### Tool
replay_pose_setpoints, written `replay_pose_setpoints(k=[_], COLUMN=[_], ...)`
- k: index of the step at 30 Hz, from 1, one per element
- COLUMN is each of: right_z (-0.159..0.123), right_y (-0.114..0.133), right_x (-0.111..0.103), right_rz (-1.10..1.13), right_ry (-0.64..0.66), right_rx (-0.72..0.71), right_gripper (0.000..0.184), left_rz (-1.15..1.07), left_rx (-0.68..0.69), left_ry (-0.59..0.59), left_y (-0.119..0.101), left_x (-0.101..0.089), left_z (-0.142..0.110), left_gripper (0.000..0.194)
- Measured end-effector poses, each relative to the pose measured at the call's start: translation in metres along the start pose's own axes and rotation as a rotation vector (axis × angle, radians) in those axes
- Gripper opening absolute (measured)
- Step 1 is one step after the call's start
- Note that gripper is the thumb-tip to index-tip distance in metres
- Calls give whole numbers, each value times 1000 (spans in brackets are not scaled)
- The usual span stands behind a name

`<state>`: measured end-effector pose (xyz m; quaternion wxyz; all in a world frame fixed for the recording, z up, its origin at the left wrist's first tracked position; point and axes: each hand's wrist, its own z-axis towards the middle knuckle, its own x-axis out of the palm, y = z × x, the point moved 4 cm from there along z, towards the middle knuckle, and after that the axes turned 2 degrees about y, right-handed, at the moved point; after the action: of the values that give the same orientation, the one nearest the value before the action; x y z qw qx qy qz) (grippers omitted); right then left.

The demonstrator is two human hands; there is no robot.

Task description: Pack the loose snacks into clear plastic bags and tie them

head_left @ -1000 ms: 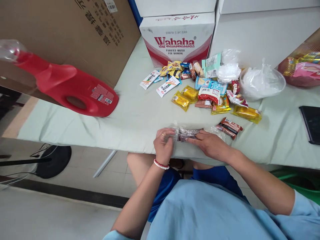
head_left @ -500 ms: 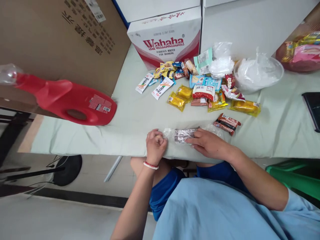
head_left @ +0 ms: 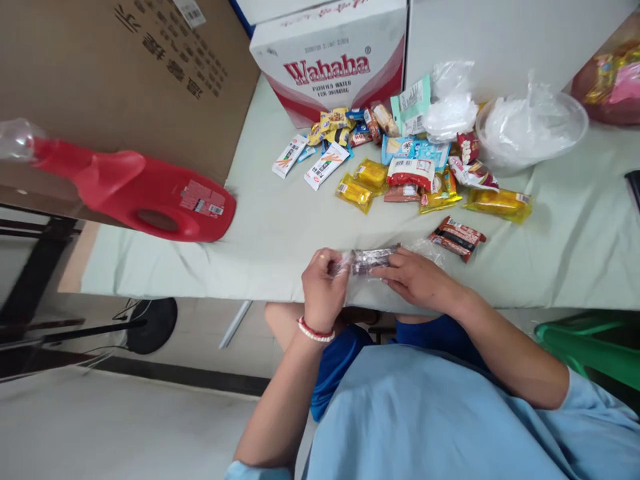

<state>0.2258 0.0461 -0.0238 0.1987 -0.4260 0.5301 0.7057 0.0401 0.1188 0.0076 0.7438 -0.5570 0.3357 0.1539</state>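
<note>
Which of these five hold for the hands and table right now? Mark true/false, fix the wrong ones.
1. The right hand touches the dark packet. True.
2. The left hand lies flat and open. False: its fingers are curled at one end of the packet.
3. The right wrist wears the bracelet. False: the left does.
4. The red bottle is left of the snack pile. True.
5. The Wahaha box is green. False: white and red.

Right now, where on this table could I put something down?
Bare cloth lies between the red jug and the left hand, and right of the brown packet, nearer than the tub. A narrower strip separates two yellow packets from the clear-wrapped packet. Snacks crowd the space between the Wahaha box and that tub.
</note>
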Motion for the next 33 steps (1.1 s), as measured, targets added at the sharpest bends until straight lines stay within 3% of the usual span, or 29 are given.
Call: replay_pose_setpoints(k=[3, 6, 9, 13, 16, 19, 22, 26, 30, 33], right_z=[1, -6, -20, -35, -35, -38, -40, -14, 37, 55], right_y=[-1, 1, -5, -26, -33, -31, -25, -6, 14, 14], right_x=[3, -7, -30, -53, -42, -35, -47, -60, -39, -19], right_rz=[46, 163, 247, -74, -284, -320, -291, -157, -63, -7], right_ry=[-20, -21, -84, -316, -230, -173, -196, -144, -2, 39], right_rx=[15, -7, 85, 399, 416, 361, 440, 520, 458, 443], right_gripper=[33, 29, 30, 35, 36, 20, 15, 13, 16, 18], left_rz=[14, 146, 273, 378, 416, 423, 436, 434, 267, 76], left_rx=[180, 316, 355, 404, 408, 421, 439, 438, 450, 452], left_ry=[166, 310, 319, 286, 242, 235, 224, 193, 232, 187], left_y=[-31, -41, -36, -28, -25, -22, -20, -23, -26, -18], left_x=[23, 50, 62, 68, 72, 75, 76, 78, 67, 39], left_z=[-6, -12, -23, -40, -47, -49, -50, -50, -54, -61], left_gripper=[10, 26, 36, 53, 60, 62, 62, 58, 43, 35])
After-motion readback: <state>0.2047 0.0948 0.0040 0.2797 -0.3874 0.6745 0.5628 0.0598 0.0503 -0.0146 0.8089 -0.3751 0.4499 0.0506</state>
